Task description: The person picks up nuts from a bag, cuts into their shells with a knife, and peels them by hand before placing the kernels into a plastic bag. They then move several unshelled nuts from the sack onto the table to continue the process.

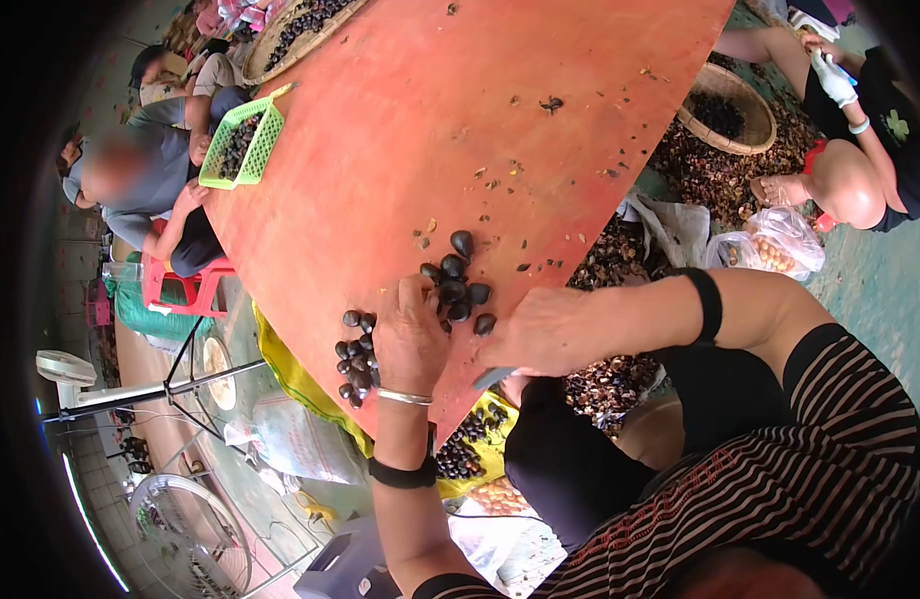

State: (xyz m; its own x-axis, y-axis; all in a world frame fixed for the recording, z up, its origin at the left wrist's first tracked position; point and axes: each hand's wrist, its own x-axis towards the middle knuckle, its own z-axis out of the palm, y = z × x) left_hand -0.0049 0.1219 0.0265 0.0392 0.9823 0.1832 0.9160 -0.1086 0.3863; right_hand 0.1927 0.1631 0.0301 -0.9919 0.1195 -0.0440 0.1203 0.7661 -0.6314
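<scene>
My left hand (410, 334) lies palm down on the orange table (400, 130), its fingers reaching into a small pile of dark nuts (458, 285). A second cluster of dark nuts (355, 359) sits just left of that hand, by the table's edge. My right hand (540, 334) rests at the table's near edge, closed on a small grey blade (492, 377) that points down and left. A silver bangle and a black band circle my left wrist.
A green plastic basket (242, 148) of dark nuts sits at the table's far left edge, a person seated beside it. A woven tray (731, 108) and heaps of shells lie on the floor at right, where another person squats. More nuts lie in a yellow container (475, 449) below the table.
</scene>
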